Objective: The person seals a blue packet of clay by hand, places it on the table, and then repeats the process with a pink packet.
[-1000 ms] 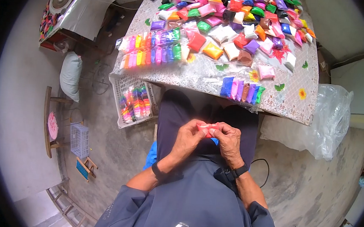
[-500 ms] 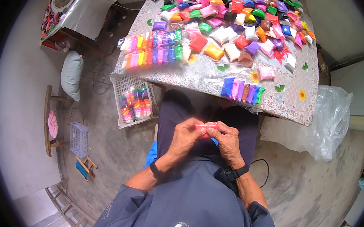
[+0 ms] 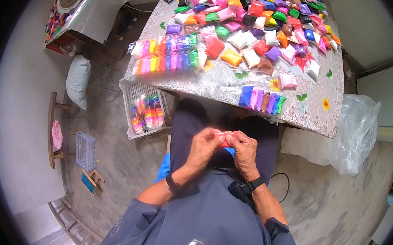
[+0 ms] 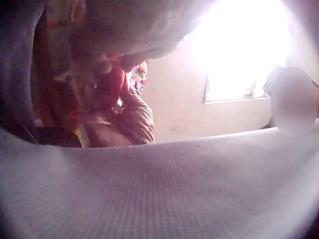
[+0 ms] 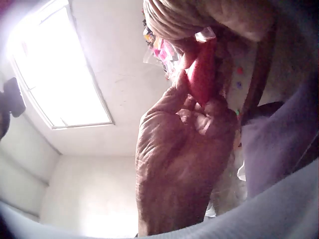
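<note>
Over the lap, a small red plastic packet [image 3: 225, 137] is held at both ends. The left hand [image 3: 202, 149] pinches its left end between thumb and fingers. At the other end, the right hand [image 3: 245, 153] grips it the same way, thumb lying on top. The right wrist view shows the plump red packet [image 5: 202, 74] between the two hands, with clear film at its upper end. Backlight darkens the left wrist view, where a red patch of the packet [image 4: 115, 82] appears between the fingers.
A patterned tablecloth [image 3: 311, 108] covers the table ahead, with a heap of colourful packets [image 3: 258, 22]. Packets in clear sleeves [image 3: 164, 56] lie front left, a shorter row [image 3: 262, 99] near the edge. A white crate [image 3: 125, 95] stands left of the knees, clear plastic sheeting [image 3: 355, 133] at right.
The fingers have shifted slightly on the red packet, and the thumbs now lie higher over its face. Both hands stay in nearly the same place above the lap.
</note>
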A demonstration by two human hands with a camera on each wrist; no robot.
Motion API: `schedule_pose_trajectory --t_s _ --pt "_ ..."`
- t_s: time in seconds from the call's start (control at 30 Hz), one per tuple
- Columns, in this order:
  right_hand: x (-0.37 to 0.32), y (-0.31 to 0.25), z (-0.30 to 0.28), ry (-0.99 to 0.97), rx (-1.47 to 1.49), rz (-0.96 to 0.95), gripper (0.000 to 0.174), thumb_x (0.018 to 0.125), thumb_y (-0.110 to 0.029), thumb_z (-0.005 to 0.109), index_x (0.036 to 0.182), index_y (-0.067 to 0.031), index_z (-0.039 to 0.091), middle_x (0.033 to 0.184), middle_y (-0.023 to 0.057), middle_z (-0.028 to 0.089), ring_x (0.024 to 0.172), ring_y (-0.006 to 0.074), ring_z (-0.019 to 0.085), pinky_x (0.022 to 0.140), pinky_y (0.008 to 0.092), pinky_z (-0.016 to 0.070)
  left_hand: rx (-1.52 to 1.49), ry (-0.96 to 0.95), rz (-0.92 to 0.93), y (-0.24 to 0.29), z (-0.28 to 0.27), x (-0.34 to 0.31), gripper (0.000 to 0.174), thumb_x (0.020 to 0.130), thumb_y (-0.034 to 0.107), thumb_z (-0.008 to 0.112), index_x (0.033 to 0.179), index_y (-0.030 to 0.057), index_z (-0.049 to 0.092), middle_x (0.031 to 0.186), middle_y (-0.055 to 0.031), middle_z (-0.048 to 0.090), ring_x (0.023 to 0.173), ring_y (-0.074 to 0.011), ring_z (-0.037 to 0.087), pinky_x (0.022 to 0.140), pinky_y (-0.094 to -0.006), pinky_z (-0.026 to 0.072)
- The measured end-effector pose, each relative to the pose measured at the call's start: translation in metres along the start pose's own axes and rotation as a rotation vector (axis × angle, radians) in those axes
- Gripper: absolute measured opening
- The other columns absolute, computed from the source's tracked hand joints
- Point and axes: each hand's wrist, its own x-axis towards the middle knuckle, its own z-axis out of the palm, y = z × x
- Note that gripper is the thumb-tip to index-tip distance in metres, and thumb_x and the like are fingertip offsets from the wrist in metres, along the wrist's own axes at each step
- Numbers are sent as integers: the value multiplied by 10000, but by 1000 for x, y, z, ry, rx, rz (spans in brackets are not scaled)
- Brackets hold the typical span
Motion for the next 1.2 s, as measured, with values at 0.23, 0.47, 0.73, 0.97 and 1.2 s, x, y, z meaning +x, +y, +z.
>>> schedule_pose_trajectory --t_s 0.23,0.47,0.73,0.97,1.2 --pt "1 3 1 -17 66 -5 161 947 -86 667 997 58 718 940 78 727 830 103 657 806 252 533 -57 75 49 0 -1 -2 194 916 171 719 1015 34 626 797 22 604 656 -32 508 566 -192 409" --pt "-3 4 2 -43 64 -5 212 951 -114 675 1064 60 719 979 72 722 878 113 655 841 257 519 -102 83 52 -12 -3 6 86 890 94 701 931 53 638 775 10 633 634 -45 526 565 -199 417" --pt "-4 8 8 18 109 0 200 954 -106 663 1041 61 732 951 34 698 860 101 639 840 245 502 -186 140 -43 -16 -1 11 77 891 115 706 892 74 640 753 22 629 590 -41 512 512 -179 385" --pt "-5 5 12 54 96 0 170 951 -83 653 1025 44 739 891 11 687 803 74 605 773 237 488 -257 89 13 -4 5 6 88 911 146 701 908 81 642 765 41 620 588 -23 492 504 -173 359" --pt "-5 23 5 57 24 -12 200 941 -115 662 1045 37 740 938 8 713 857 63 612 801 247 498 -255 148 -34 -24 -3 14 76 925 144 679 923 73 652 765 43 621 579 -18 468 500 -178 350"
